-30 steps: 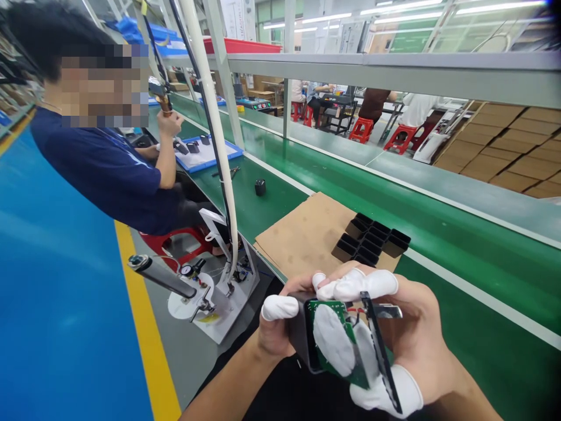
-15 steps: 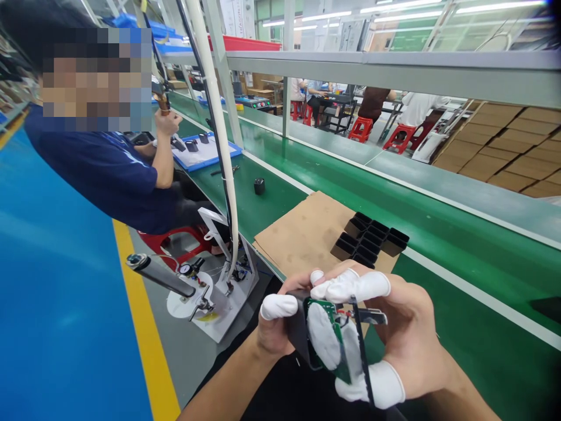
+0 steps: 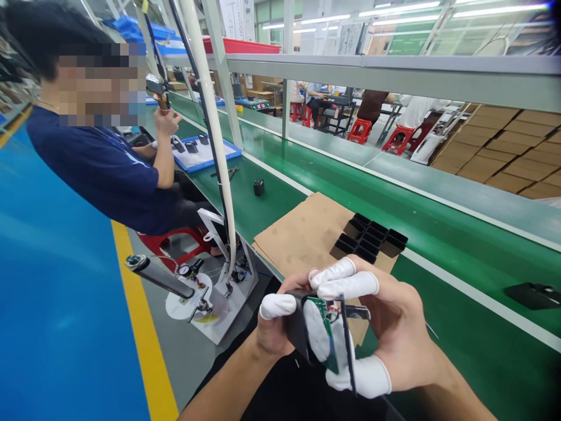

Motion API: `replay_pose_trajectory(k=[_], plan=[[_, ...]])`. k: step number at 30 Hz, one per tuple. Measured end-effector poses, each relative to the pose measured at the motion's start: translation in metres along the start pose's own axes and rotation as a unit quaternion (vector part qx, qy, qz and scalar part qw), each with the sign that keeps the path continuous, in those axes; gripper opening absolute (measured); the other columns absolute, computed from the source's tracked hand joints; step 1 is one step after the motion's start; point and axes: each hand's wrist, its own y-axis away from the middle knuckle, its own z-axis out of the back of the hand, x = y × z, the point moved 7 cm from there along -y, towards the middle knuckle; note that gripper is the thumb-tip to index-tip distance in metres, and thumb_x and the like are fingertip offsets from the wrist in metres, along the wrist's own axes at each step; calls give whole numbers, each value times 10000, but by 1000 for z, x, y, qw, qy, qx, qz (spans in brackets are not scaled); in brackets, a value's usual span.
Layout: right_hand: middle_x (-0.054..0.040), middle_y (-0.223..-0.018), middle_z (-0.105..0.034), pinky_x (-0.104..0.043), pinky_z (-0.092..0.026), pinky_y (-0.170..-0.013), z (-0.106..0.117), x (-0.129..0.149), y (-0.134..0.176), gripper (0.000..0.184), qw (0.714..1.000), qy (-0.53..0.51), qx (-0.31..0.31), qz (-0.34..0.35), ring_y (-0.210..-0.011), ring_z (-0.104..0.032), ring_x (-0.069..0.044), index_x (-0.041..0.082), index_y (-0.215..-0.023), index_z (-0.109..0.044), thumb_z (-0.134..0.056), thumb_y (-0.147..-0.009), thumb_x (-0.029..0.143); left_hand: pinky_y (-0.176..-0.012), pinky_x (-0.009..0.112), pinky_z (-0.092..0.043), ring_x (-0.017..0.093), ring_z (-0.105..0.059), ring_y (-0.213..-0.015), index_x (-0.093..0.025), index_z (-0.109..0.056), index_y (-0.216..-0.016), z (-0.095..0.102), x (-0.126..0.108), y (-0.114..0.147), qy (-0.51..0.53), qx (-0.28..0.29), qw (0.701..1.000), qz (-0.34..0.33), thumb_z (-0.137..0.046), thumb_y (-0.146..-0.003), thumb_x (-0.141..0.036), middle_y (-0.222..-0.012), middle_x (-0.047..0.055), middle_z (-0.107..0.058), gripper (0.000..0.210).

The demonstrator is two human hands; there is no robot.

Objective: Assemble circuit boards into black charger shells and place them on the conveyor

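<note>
Housing [image 3: 296,330], black, sits in left hand [image 3: 275,334]: white-covered thumb on its near wall, other fingers wrapped behind, mostly hidden. Left grip clamped on it. Right hand [image 3: 401,336] pinches the end plate [image 3: 347,345], covered fingers above, covered thumb below. Both grips loaded.

Key relation: housing mouth faces right, toward the right hand. Circuit board [image 3: 332,355] with its white filler [image 3: 316,332] spans the gap between mouth and plate; inner end appears to be inside the mouth, depth hidden. Board's long axis runs roughly left-right, dipping a bit to the right, about in line with the housing bore. Plate stands near upright, clear of the rim, roughly facing it.

Relative to grips: board lies left of the right grip, right of the left grip. Right hand is nearer the plate end, left nearer the mouth. Red wires [image 3: 333,309] show at the top by the plate.

Beyond: black cases [image 3: 371,237] grouped on cardboard [image 3: 302,231], on the green worktop [image 3: 442,251].
</note>
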Motion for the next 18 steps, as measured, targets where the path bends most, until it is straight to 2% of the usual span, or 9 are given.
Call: replay_pose_trajectory(k=[3, 5, 8, 10, 12, 14, 18], plan=[[-88, -1183, -736, -464, -642, -916, -1, -2, 1, 746, 1000, 15, 9, -6, -1098, -706, -321, 333, -1295, -746, -1017, -605, 256, -887, 506, -573, 330, -699, -914, -176, -754, -1034, -1, 2, 0, 19, -2, 1000, 1, -731, -688, -504, -854, 92, -707, 478], [-82, -1178, -737, -499, -614, -986, -3, -3, 1, 734, 999, 31, 14, -3, -1152, -686, -336, 328, -1288, -741, -1008, -611, 226, -773, 410, -563, 250, -660, -774, -177, -762, -1016, -2, 4, 0, 55, 6, 998, -1, -745, -704, -462, -766, 55, -671, 423], [-71, -1192, -726, -511, -583, -1041, -5, -7, 1, 707, 999, 49, 13, -17, -1179, -673, -334, 326, -1266, -727, -989, -626, 181, -630, 291, -497, 169, -594, -675, -168, -750, -971, -4, 6, -3, 102, 1, 995, 7, -781, -709, -417, -771, 35, -662, 363], [-77, -1244, -709, -501, -581, -1040, -6, -12, 1, 702, 997, 60, 11, -39, -1185, -673, -332, 325, -1273, -716, -993, -642, 194, -580, 266, -466, 151, -573, -636, -161, -727, -991, -8, 7, -5, 118, 0, 993, 16, -778, -731, -434, -779, 31, -656, 380], [-84, -1284, -691, -483, -576, -1044, -5, -17, 2, 696, 995, 83, 12, -57, -1196, -667, -328, 320, -1281, -718, -1007, -654, 236, -530, 252, -430, 130, -522, -556, -162, -697, -992, -14, 6, -8, 121, 4, 992, 20, -731, -812, -508, -708, 9, -605, 392], [-84, -1311, -676, -454, -569, -1048, -3, -21, 2, 696, 992, 107, 16, -67, -1212, -658, -318, 316, -1279, -725, -1024, -652, 277, -483, 236, -385, 109, -463, -483, -160, -655, -896, -20, 7, -10, 108, 12, 994, 26, -657, -901, -602, -620, -11, -539, 442], [-77, -1356, -645, -439, -556, -1072, -6, -21, 1, 882, 990, 113, 46, -69, -1240, -640, -312, 326, -1363, -677, -1068, -575, 386, -421, 212, -318, 86, -424, -435, -175, -584, -801, -25, 11, -12, 105, 11, 994, 19, -667, -923, -634, -600, -21, -530, 482]])
